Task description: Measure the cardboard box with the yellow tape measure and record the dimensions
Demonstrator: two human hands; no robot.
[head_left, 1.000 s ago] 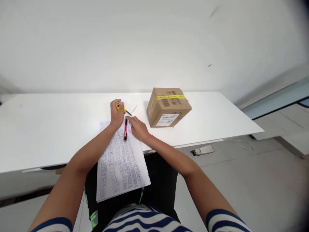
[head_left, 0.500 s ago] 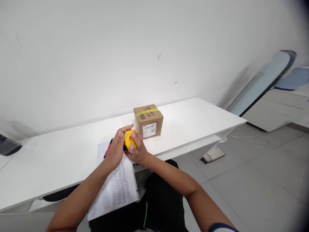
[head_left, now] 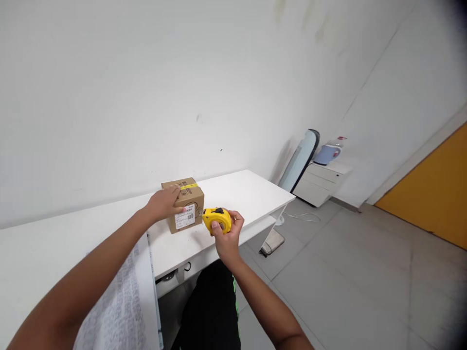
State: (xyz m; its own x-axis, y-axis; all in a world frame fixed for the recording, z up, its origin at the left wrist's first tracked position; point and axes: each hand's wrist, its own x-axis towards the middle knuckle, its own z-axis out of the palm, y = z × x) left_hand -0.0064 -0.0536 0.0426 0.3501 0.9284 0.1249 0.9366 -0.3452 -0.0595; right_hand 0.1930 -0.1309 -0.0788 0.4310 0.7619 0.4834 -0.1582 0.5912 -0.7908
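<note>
The left hand (head_left: 164, 203) lies spread over the cardboard box (head_left: 192, 198) on the white surface (head_left: 241, 189); the right hand (head_left: 229, 240) grips the yellow tape measure (head_left: 210, 216) just beside it. Light, even pressure should steady the box without denting it.

White label (head_left: 184, 221) on cardboard box (head_left: 192, 195), closely written paper (head_left: 118, 301), nothing legible

Matt cardboard box (head_left: 192, 198), smooth plastic tape measure (head_left: 223, 221), smooth tabletop (head_left: 241, 194), paper sheets (head_left: 120, 296), matt cloth trousers (head_left: 209, 311)

The label (head_left: 186, 217) on the box (head_left: 192, 197) — blurred — seems unreadable.
</note>
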